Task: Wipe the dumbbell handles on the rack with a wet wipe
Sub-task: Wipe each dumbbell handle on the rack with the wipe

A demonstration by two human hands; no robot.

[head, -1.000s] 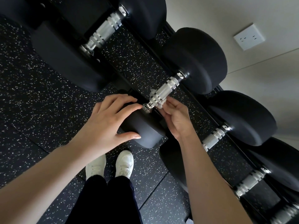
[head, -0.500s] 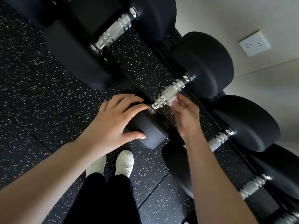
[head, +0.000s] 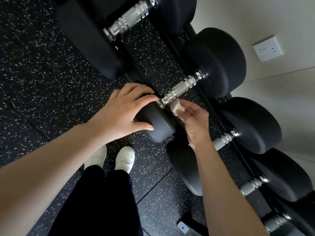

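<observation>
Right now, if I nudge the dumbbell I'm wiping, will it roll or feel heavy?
Probably heavy: the dumbbell has big, solid-looking black ends. Those round ends could roll, though the left hand resting on the near one likely steadies it. The wet wipe may leave it slick.

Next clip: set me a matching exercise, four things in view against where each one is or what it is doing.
1. left hand
2. right hand
3. white square wall socket
4. pair of white shoes

A. on the black speckled rubber floor
B. pinches the small white wet wipe at the knurled chrome dumbbell handle
C. on the pale wall
D. rests on the black rubber dumbbell head

Pairs: 1-D, 2-B, 3-C, 4-A
</observation>
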